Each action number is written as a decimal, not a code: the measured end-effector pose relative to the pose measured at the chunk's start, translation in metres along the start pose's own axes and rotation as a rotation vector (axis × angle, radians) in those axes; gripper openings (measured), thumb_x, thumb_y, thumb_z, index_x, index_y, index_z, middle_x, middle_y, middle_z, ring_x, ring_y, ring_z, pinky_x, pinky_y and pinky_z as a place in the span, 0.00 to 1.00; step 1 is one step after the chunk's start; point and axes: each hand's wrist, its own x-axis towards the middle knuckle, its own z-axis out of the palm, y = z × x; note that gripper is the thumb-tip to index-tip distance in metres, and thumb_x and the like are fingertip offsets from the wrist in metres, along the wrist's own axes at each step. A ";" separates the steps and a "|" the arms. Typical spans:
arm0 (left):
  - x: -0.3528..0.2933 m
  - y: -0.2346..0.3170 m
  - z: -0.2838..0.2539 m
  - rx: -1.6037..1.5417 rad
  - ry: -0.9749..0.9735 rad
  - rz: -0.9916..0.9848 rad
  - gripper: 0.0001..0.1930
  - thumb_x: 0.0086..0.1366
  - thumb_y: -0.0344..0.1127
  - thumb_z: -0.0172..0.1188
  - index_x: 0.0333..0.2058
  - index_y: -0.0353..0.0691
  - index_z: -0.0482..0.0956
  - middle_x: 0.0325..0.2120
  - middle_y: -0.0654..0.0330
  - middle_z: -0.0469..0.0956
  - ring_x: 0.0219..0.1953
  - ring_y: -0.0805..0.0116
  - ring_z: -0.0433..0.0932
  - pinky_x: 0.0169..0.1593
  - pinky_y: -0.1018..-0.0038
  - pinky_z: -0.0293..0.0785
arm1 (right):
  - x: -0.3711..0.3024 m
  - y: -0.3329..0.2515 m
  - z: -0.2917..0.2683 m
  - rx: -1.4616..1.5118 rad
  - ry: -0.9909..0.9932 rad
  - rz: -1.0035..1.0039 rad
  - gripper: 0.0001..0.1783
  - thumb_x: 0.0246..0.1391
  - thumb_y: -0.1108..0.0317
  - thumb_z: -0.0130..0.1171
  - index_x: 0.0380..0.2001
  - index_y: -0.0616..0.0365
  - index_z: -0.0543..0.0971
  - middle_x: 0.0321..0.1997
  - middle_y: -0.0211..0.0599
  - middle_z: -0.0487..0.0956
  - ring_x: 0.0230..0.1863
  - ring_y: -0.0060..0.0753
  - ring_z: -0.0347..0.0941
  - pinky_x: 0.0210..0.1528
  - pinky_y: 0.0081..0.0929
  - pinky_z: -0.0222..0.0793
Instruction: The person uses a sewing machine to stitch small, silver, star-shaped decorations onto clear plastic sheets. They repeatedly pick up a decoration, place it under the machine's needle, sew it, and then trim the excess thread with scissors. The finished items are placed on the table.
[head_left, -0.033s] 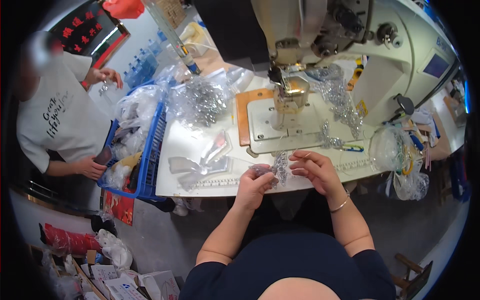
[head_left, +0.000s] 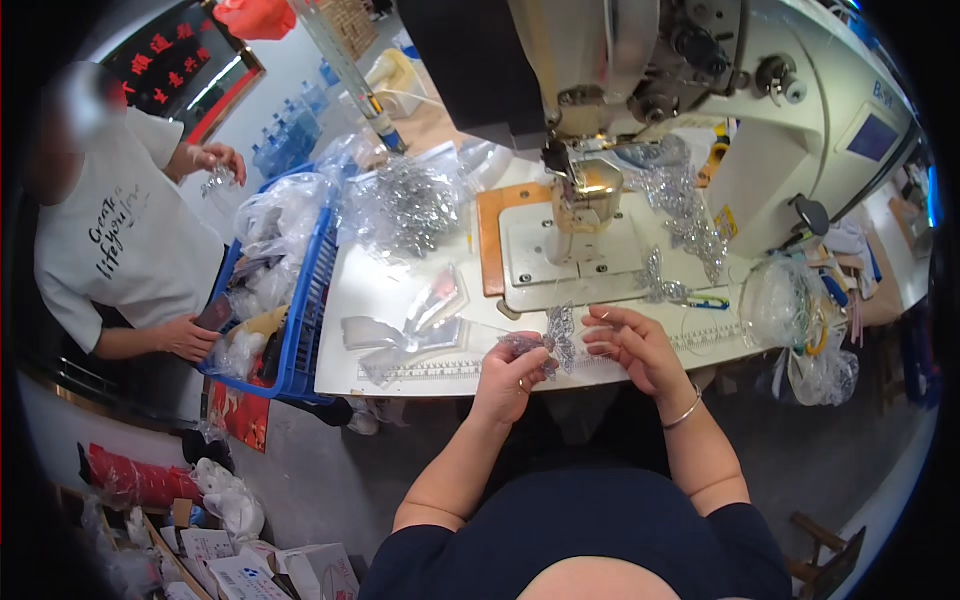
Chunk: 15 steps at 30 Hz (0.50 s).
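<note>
- Head view, as I watch it from my remote post: two bare forearms rise from the lower edge and converge over the front of the worktop.
- Left hand: thumb uppermost, wrist low. Its grip is closed, thumb against fingers, on the silver butterfly piece, which stands raised between the two hands above the worktop's front edge.
- Right hand: wrist toward the lower right, bracelet around it, fingers curled toward the butterfly's wing. Its grip is partly closed; I cannot tell whether anything fine is pinched there.
- Worktop, near side: clear plastic pieces lie left of the hands, beside a ruler strip along the front edge.
- Worktop, far side: a sewing machine overhangs a metal plate on an orange-brown board. A bag of silver pieces lies to the left; further silver ornaments lie to the right.
- Room, left: a co-worker in a white shirt stands next to a blue basket loaded with plastic bags.
- Room, below: I note cardboard boxes and a red wrapped roll at lower left, and a wooden stool at lower right.
</note>
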 end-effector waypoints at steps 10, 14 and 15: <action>-0.006 -0.013 0.012 0.207 0.027 0.078 0.14 0.54 0.24 0.60 0.41 0.34 0.72 0.28 0.59 0.77 0.30 0.72 0.77 0.29 0.81 0.70 | 0.001 0.044 0.027 -0.190 0.280 -0.210 0.16 0.46 0.79 0.62 0.42 0.63 0.76 0.32 0.29 0.74 0.32 0.19 0.70 0.37 0.16 0.68; -0.007 -0.012 0.017 0.094 -0.011 0.034 0.16 0.56 0.23 0.58 0.44 0.38 0.69 0.32 0.57 0.76 0.33 0.68 0.78 0.31 0.78 0.72 | 0.001 0.038 0.029 -0.650 0.380 -0.543 0.18 0.42 0.81 0.63 0.41 0.62 0.76 0.29 0.30 0.73 0.30 0.19 0.70 0.34 0.16 0.68; -0.006 -0.013 0.015 0.067 -0.019 0.010 0.17 0.56 0.22 0.57 0.45 0.39 0.69 0.34 0.56 0.76 0.34 0.66 0.78 0.32 0.77 0.72 | 0.000 0.036 0.031 -0.760 0.419 -0.591 0.19 0.41 0.82 0.64 0.40 0.62 0.76 0.29 0.30 0.73 0.30 0.19 0.70 0.34 0.16 0.68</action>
